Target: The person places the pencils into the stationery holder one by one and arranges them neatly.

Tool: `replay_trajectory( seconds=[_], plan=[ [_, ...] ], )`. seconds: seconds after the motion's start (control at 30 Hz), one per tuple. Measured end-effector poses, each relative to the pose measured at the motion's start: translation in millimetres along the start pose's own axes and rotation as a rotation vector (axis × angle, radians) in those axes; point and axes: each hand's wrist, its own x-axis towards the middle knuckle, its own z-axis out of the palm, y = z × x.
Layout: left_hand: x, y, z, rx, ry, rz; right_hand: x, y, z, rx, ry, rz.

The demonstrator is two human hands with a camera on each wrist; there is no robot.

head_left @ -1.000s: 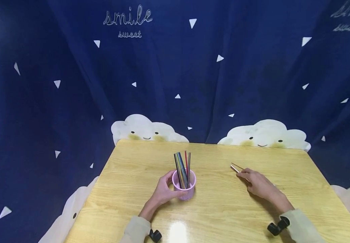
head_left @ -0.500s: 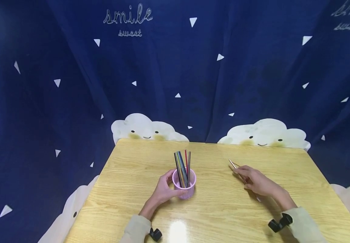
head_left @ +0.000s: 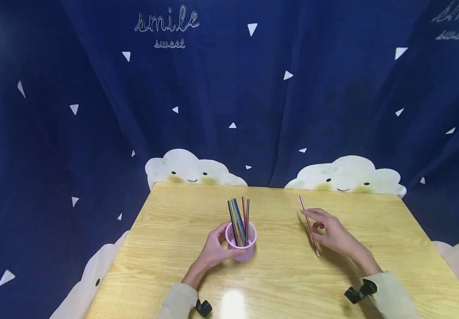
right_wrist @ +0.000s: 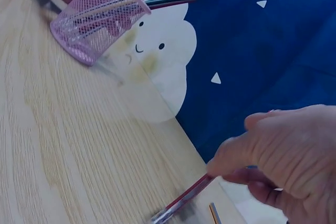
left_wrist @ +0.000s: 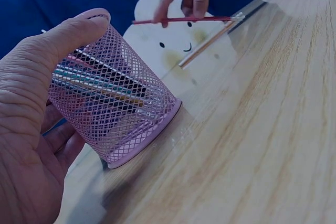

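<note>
The left hand [head_left: 215, 248] grips a pink mesh pen cup [head_left: 242, 255] from its left side, thumb and fingers round the wall. Inside lean several slender pencils [head_left: 238, 217] in black, blue, yellow and red. To the right, the right hand [head_left: 334, 235] pinches a thin red pencil [left_wrist: 197, 19] between thumb and fingers; its clear, glittery end [right_wrist: 160, 217] points down toward the table, near the person's side. A second, gold-brown pencil [left_wrist: 207, 44] appears close to that hand in both wrist views; in the head view it is hidden.
The wooden table [head_left: 173, 212] reaches back to a dark blue curtain [head_left: 229, 88] printed with clouds and white triangles. A band with a black camera [head_left: 360, 291] sits on the right wrist, and another camera [head_left: 203, 309] on the left.
The right hand has turned the red pencil from a slant to a steeper angle and raised it slightly. The gold-brown pencil has gone from sight in the head view. The left hand keeps its place.
</note>
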Motion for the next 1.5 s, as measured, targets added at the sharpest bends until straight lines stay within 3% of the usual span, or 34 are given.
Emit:
replay_trajectory(
  seconds=[0.17, 0.4, 0.6, 0.67, 0.87, 1.07, 1.5],
  plan=[
    [2.3, 0.4, -0.2, -0.004, 0.001, -0.001, 11.6, -6, 3, -0.005, 0.106, -0.013],
    [3.8, 0.5, -0.2, -0.001, 0.006, 0.006, 30.2, -30, 9, 0.114, 0.336, -0.004],
    [3.9, 0.9, -0.3, -0.002, 0.007, 0.005, 52.7, -85, 12, 0.249, 0.485, -0.007],
    [4.4, 0.5, -0.6, -0.002, 0.005, 0.007, 59.4, -103, 12, 0.309, 0.5, -0.007],
    [5.5, 0.4, -1.3, -0.004, 0.002, 0.011, 76.3, -126, 24, 0.409, 0.528, -0.063],
    [5.1, 1.0, -2.0, 0.019, 0.007, 0.001, 88.8, -140, 42, 0.421, 0.534, -0.135],
    [0.1, -3.0, -1.0, 0.033, -0.001, 0.018, 90.8, -155, 70, 0.4, 0.469, -0.146]
  ],
)
